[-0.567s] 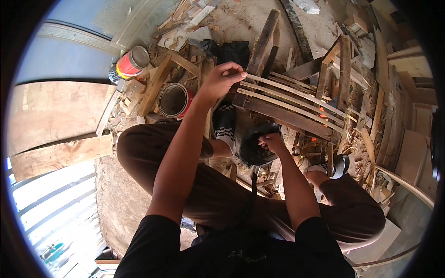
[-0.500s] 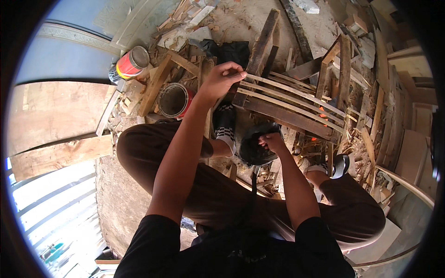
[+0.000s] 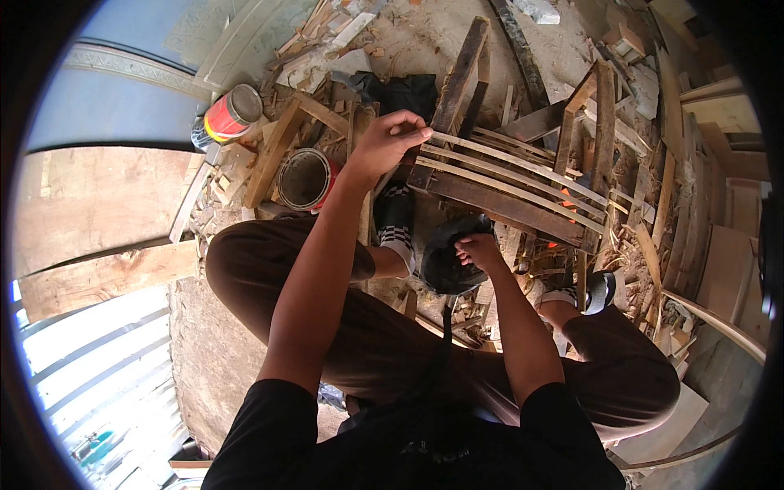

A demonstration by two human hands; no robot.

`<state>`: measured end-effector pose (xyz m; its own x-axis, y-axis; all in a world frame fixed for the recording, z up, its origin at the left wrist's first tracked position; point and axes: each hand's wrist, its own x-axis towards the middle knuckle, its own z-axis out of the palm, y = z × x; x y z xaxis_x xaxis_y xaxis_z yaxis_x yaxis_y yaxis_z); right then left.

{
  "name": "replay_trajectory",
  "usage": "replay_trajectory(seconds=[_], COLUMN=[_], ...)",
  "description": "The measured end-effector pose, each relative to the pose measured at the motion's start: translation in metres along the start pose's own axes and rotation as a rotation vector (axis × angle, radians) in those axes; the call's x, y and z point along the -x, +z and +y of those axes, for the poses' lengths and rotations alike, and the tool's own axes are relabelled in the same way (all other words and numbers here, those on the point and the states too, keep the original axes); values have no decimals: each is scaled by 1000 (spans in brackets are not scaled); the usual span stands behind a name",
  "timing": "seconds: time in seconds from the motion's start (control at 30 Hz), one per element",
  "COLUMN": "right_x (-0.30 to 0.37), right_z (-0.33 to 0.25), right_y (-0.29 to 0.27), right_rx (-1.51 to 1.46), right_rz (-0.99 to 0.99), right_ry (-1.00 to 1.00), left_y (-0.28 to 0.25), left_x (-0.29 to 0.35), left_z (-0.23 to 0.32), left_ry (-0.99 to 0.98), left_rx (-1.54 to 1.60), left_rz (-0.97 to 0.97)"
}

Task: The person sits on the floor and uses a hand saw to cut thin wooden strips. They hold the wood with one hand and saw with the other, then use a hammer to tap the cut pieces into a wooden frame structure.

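Fingers and thumb of my left hand close on the left end of a thin wooden slat, at the corner of a low wooden frame. Several similar pale slats lie side by side across the frame, over a dark wooden rail. My right hand is over a black bucket between my feet, its fingers curled together; whatever they may hold is too small to make out. The inside of the bucket is dark and its contents are hidden.
A paint can stands left of the frame, and a red and yellow one sits farther left. Two wooden uprights rise behind the slats. Wood scraps litter the floor. Stacked boards line the right side.
My right hand has shifted slightly within the bucket's opening, its fingers more visible now. The left hand stays at the slat's end.
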<state>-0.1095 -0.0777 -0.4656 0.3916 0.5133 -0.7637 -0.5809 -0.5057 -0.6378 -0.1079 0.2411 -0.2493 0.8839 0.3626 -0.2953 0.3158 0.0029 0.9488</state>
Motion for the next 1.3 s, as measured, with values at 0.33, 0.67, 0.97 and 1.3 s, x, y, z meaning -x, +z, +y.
replay_trajectory(seconds=[0.33,0.67,0.97,1.3], right_x=[1,7,10,7], right_z=[0,-8,-11,-3], right_y=[2,4,4,4], right_rx=[-24,-47,-69,-23], right_rz=[-10,4,-10,-26], right_ry=[-1,39,24,-8], left_y=[1,1,3,0], left_x=[0,1,10,6], left_z=[1,4,19,14], left_ry=[-5,-1,-72,-58], left_rx=[40,-18,37,21], left_rz=[-16,-10,-17,-38])
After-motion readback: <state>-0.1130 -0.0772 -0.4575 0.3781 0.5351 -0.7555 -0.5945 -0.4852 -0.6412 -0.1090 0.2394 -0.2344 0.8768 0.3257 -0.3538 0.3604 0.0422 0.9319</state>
